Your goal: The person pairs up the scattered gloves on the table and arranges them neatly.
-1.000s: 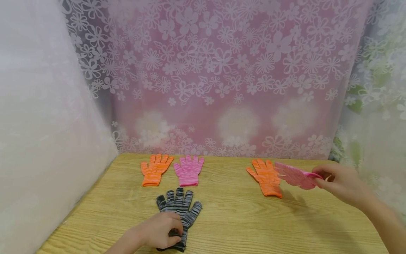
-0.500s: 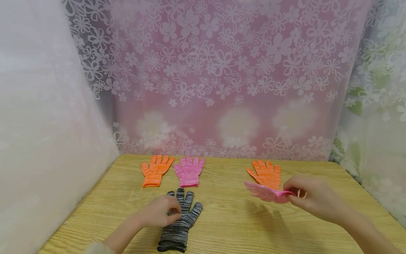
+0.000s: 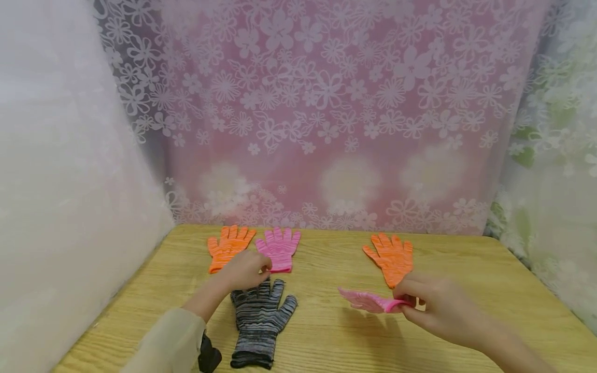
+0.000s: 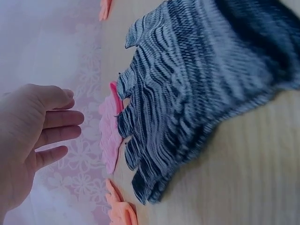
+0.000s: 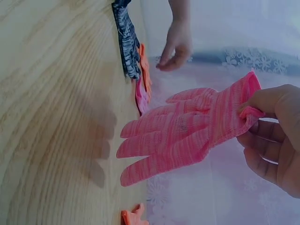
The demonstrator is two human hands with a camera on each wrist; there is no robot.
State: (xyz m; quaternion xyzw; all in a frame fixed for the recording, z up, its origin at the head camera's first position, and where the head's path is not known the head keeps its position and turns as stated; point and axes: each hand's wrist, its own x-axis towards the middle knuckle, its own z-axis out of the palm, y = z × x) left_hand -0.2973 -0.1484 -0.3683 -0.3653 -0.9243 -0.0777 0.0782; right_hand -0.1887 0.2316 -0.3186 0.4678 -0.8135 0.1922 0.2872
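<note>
My right hand (image 3: pixel 438 306) pinches a pink knitted glove (image 5: pixel 180 129) by its cuff. That glove hangs above the table, its fingers pointing left in the head view. My left hand (image 3: pixel 246 269) is in the air with nothing in it, its fingers relaxed in the left wrist view. Below it lies a black-and-grey striped glove (image 3: pixel 261 324), flat with its cuff toward me. Farther back are a second pink glove (image 3: pixel 281 246) and an orange glove (image 3: pixel 228 244), the latter partly behind my left hand. Another orange glove (image 3: pixel 392 259) rests beyond my right hand.
The wooden table (image 3: pixel 322 259) ends at a pink flowered curtain (image 3: pixel 326 114). A pale sheet (image 3: pixel 70 171) closes the left side, and a leaf-patterned curtain (image 3: pixel 550 181) hangs on the right. Beside my left sleeve is a black object (image 3: pixel 208 355).
My right hand has carried the pink glove left and toward me, off the orange glove. My left hand has come away from the striped glove's cuff and moved toward the back gloves.
</note>
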